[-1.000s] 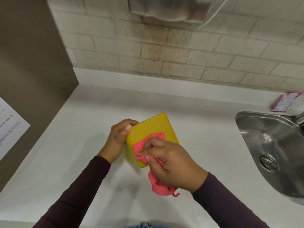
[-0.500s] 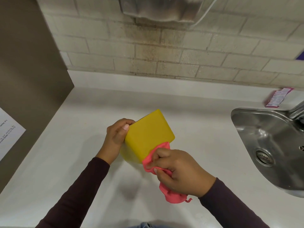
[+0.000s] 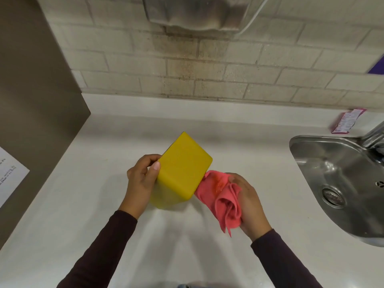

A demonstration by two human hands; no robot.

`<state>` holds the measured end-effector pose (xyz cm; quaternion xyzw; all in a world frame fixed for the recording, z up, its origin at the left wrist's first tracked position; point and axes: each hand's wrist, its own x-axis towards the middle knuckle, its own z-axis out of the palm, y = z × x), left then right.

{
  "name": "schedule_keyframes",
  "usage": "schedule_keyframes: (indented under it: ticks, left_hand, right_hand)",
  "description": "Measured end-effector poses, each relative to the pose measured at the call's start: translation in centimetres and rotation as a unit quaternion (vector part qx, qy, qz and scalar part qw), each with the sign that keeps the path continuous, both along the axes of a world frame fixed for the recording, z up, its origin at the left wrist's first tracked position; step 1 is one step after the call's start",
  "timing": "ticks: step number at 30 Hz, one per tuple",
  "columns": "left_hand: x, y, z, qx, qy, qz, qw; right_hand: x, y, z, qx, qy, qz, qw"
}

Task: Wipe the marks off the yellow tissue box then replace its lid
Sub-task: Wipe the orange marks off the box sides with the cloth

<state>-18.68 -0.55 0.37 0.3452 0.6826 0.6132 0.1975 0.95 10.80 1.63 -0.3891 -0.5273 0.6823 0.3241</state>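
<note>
The yellow tissue box point(image 3: 182, 169) is tilted above the white counter point(image 3: 83, 183), a plain flat face turned up toward me. My left hand point(image 3: 142, 179) grips its left side, thumb on the top face. My right hand point(image 3: 248, 202) holds a bunched pink cloth point(image 3: 220, 196) against the box's lower right side. No marks show on the visible faces. I see no lid anywhere in view.
A steel sink point(image 3: 336, 183) with a drain and a tap is set in the counter at the right. A pink packet point(image 3: 347, 123) lies by the back ledge. A brown panel point(image 3: 31, 100) with a paper sheet stands at the left. A metal dispenser point(image 3: 197, 13) hangs on the brick wall.
My right hand slid the pink cloth off the box's top face, down and around to its right side. The box turned and lifted slightly in my left hand.
</note>
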Motion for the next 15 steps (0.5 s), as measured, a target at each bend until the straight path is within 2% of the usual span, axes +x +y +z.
schedule_keyframes:
  ticks: [3,7,11,13,15]
  left_hand:
    - [0.2,-0.1,0.1,-0.011,0.002,0.004,1.0]
    - [0.3,-0.3,-0.1,-0.03,-0.001,0.018,0.999]
    - [0.3,-0.3,-0.2,-0.056,0.01,0.036,0.998]
    - [0.4,-0.3,-0.2,-0.065,0.017,0.045,0.997]
    - [0.4,-0.3,-0.1,-0.07,0.021,0.053,0.996]
  right_hand:
    - [-1.2,-0.2,0.1,-0.157,0.128,-0.02,0.979]
    - [-2.1,-0.5,0.9,-0.218,0.221,0.025,0.95]
    - [-2.5,-0.8,1.0,-0.259,0.206,0.041,0.943]
    - [-2.1,-1.0,0.5,-0.222,0.147,0.053,0.963]
    - [-1.6,-1.3,0.0,-0.139,0.061,0.076,0.985]
